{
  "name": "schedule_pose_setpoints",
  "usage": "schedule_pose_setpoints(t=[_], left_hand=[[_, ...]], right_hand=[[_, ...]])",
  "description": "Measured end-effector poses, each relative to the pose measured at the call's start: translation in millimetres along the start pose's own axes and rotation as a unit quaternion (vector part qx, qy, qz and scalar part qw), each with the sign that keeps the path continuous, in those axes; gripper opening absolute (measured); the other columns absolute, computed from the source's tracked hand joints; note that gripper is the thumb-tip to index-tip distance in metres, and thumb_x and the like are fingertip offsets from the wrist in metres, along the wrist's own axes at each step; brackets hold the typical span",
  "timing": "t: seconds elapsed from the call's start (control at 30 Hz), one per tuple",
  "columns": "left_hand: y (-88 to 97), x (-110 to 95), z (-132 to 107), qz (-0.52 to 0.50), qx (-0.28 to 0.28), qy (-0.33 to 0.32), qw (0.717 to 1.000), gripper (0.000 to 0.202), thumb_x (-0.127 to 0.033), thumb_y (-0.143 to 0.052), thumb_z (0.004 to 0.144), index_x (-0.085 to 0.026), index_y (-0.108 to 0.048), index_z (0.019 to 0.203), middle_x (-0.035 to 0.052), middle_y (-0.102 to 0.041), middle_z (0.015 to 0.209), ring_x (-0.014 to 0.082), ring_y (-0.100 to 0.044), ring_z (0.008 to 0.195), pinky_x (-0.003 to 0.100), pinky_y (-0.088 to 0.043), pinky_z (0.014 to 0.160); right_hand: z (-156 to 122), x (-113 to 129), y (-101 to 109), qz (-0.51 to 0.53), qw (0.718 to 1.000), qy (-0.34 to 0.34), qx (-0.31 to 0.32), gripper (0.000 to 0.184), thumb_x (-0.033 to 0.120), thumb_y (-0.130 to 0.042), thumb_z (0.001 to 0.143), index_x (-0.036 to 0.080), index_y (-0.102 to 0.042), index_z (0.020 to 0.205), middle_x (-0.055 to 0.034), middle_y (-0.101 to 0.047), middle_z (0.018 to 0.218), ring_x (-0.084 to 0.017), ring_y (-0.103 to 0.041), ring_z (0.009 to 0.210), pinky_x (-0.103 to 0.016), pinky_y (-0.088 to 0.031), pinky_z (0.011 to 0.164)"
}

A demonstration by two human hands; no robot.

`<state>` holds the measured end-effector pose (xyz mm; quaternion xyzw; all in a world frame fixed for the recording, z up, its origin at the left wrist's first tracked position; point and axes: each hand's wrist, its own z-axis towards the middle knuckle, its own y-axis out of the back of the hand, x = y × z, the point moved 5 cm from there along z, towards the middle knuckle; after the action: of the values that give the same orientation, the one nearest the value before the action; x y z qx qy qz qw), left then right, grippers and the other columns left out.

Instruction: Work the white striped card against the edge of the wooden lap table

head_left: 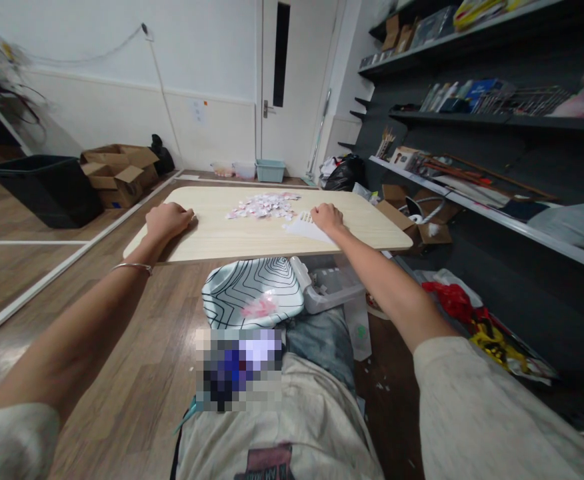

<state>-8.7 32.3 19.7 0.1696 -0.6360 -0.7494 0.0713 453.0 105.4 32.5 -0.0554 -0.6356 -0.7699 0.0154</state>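
My left hand [169,221] rests at the left end of the pale wooden table [222,241], its fingers curled in and closed. Whatever may be between those fingers is too small or hidden to make out. My right hand [328,219] is also closed, lying over the right edge of a white sheet [308,228] that carries small tan pieces in rows. Its fingertips are hidden from me, so I cannot tell whether it grips the sheet. Between the hands, farther back, spreads a heap of small white and pinkish paper-like pieces [266,206].
Below the table's near edge are a white cushion-like thing with black lines [252,287], a pink-filled clear bag [262,305] on it, and a clear plastic bin [332,293]. A dark shelf [497,123] stands right; a black bin [47,190] and cardboard boxes [119,173] stand left.
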Motion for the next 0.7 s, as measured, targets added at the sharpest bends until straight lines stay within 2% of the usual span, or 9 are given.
schedule_pose_setpoints(t=[0.1,0.23,0.37,0.43,0.5,0.6,0.7], left_hand=[[1.8,-1,-3,-0.003,-0.001,0.003,1.0,0.058,-0.046,-0.054,0.118,-0.006,-0.095,0.122,0.0327,-0.092,0.14,0.0436,-0.083,0.127,0.045,-0.057,0.1],[-1.4,1,0,-0.013,-0.013,0.004,1.0,0.053,-0.045,-0.057,0.117,-0.009,-0.096,0.119,0.0307,-0.093,0.135,0.0442,-0.084,0.127,0.046,-0.059,0.103],[-3.8,3,4,-0.021,-0.032,-0.001,0.999,0.048,-0.046,-0.06,0.115,-0.015,-0.096,0.109,0.0291,-0.094,0.122,0.0497,-0.086,0.127,0.051,-0.063,0.102],[-4.0,3,5,-0.02,-0.029,0.001,0.999,0.049,-0.046,-0.06,0.115,-0.014,-0.097,0.112,0.031,-0.094,0.127,0.0503,-0.086,0.129,0.051,-0.063,0.103],[-3.5,2,5,-0.016,-0.022,0.002,1.0,0.052,-0.045,-0.059,0.116,-0.01,-0.098,0.118,0.0324,-0.094,0.133,0.0492,-0.087,0.13,0.05,-0.064,0.104],[-2.2,1,3,-0.012,-0.017,0.002,1.0,0.056,-0.046,-0.057,0.117,-0.009,-0.099,0.123,0.0322,-0.094,0.134,0.0484,-0.087,0.128,0.05,-0.064,0.105],[-2.0,0,2,-0.012,-0.014,0.004,1.0,0.06,-0.047,-0.055,0.118,-0.008,-0.099,0.127,0.0334,-0.094,0.139,0.0492,-0.086,0.132,0.049,-0.063,0.105]], right_hand=[[1,-2,2,-0.013,0.999,0.038,0.0,0.057,0.036,-0.049,0.136,0.012,-0.092,0.164,-0.0286,-0.088,0.164,-0.036,-0.084,0.156,-0.035,-0.059,0.122],[-1,-8,3,-0.021,0.992,0.121,0.016,0.053,0.036,-0.054,0.136,0.014,-0.103,0.136,-0.0253,-0.095,0.146,-0.032,-0.09,0.135,-0.03,-0.055,0.102],[-2,-17,7,-0.001,0.99,0.138,-0.009,0.052,0.032,-0.058,0.134,0.014,-0.104,0.121,-0.0212,-0.099,0.128,-0.027,-0.09,0.113,-0.03,-0.049,0.087],[-3,-21,7,0.0,0.992,0.127,-0.019,0.053,0.031,-0.056,0.134,0.014,-0.104,0.12,-0.0202,-0.099,0.124,-0.027,-0.089,0.112,-0.031,-0.049,0.087],[-3,-24,7,-0.008,0.993,0.115,-0.016,0.054,0.032,-0.054,0.134,0.015,-0.104,0.125,-0.0208,-0.099,0.128,-0.029,-0.09,0.118,-0.031,-0.053,0.091],[-3,-29,7,-0.021,0.996,0.087,-0.006,0.054,0.034,-0.052,0.135,0.015,-0.102,0.142,-0.0235,-0.096,0.145,-0.033,-0.09,0.136,-0.031,-0.058,0.105],[-4,-39,9,-0.024,0.999,0.021,-0.007,0.056,0.035,-0.05,0.135,0.013,-0.096,0.158,-0.0275,-0.09,0.16,-0.038,-0.086,0.151,-0.035,-0.062,0.117]])
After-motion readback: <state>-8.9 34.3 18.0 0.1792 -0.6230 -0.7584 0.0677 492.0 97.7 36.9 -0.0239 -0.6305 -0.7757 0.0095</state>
